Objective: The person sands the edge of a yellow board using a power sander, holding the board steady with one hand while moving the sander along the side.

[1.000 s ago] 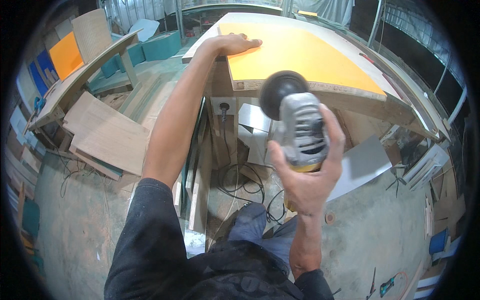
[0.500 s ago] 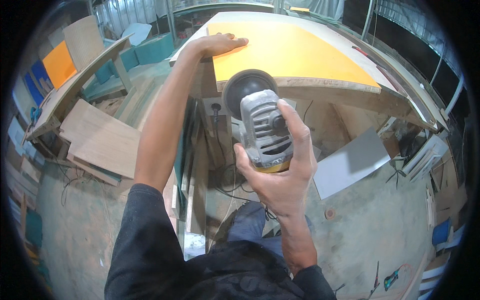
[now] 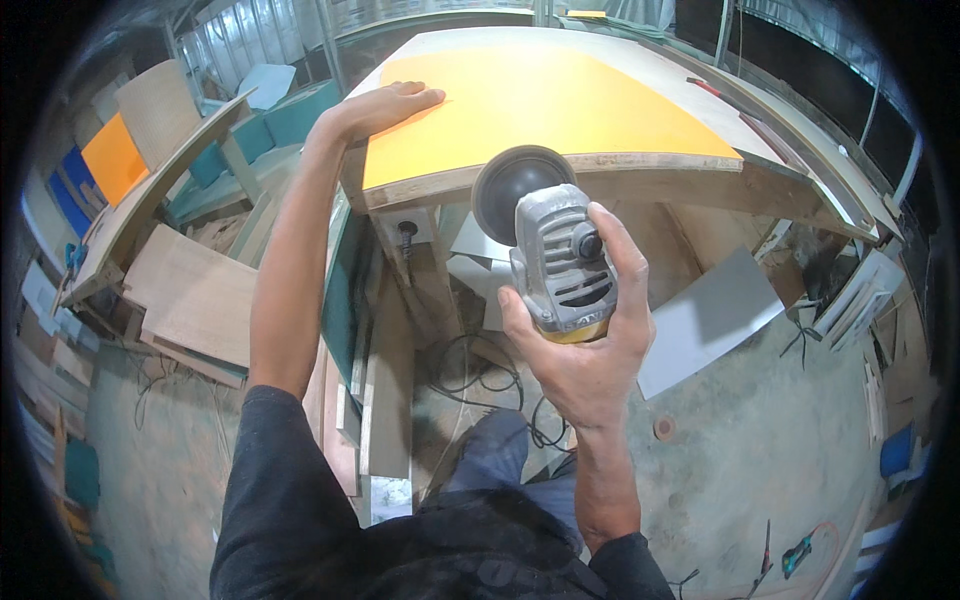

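Sander [image 3: 562, 262], gripped in the right hand [image 3: 590, 365], has shifted rightward along the panel [image 3: 560, 110] ahead; left hand [image 3: 385, 108] lies open atop. Seemingly edge-sanding; next calls for steady travel.

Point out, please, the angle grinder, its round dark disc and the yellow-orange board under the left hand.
Angle grinder [image 3: 563, 258], head view: grey vented housing.
Round dark disc [image 3: 510, 188], head view: exposed face.
Yellow-orange board [image 3: 550, 112], head view: middle of top face.
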Motion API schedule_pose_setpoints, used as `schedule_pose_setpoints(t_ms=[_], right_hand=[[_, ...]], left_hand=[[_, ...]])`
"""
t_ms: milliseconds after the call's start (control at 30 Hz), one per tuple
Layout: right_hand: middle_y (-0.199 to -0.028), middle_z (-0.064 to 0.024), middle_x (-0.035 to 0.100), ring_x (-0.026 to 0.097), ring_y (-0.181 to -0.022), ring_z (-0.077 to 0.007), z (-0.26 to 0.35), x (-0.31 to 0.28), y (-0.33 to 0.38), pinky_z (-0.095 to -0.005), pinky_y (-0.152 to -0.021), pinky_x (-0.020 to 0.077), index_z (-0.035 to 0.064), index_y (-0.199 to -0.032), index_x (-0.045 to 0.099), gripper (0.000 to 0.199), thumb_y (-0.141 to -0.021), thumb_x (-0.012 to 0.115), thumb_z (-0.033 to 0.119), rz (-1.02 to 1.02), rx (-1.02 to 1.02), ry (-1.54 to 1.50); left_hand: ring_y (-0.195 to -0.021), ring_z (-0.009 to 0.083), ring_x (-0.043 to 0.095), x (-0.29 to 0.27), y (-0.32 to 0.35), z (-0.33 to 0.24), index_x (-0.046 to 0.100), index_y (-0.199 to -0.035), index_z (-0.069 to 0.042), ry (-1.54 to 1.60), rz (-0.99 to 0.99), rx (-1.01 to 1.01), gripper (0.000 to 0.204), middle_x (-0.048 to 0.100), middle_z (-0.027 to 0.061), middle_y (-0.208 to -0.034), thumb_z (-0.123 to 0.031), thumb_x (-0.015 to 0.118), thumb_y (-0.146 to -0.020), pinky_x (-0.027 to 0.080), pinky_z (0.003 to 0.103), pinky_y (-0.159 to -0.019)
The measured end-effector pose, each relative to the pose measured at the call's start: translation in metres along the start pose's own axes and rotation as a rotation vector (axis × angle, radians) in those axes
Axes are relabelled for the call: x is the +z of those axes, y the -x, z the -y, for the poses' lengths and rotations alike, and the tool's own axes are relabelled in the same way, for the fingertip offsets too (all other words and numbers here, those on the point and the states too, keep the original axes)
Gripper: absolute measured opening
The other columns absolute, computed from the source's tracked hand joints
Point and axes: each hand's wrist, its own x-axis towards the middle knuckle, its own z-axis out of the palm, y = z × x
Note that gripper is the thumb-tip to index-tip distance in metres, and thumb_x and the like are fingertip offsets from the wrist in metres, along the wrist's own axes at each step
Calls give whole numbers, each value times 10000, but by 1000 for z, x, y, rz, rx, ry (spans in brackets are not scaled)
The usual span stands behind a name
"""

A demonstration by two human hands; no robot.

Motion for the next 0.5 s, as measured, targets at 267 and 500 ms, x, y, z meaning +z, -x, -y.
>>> schedule_pose_setpoints(t_ms=[267,500], right_hand=[[-1283,-152,637,676,-1122,-249,-27,-35,-11,-382,-971,560,71,-1489,537,822,-744,885,88,-43,78,-57],[-1256,-150,661,691,-1107,-267,-47,-62,-24,-396,-958,561,74,-1478,553,824,-728,896,90,-91,80,-41]], left_hand=[[-1507,360,447,-8,0,-1,477,-1585,-49,19,57,-60,855,469,203,-1632,-690,438,-1021,313,444,-1255],[-1504,355,454,-5,2,-3,510,-1564,-35,59,18,-76,817,489,189,-1623,-647,510,-1022,320,439,-1252]])
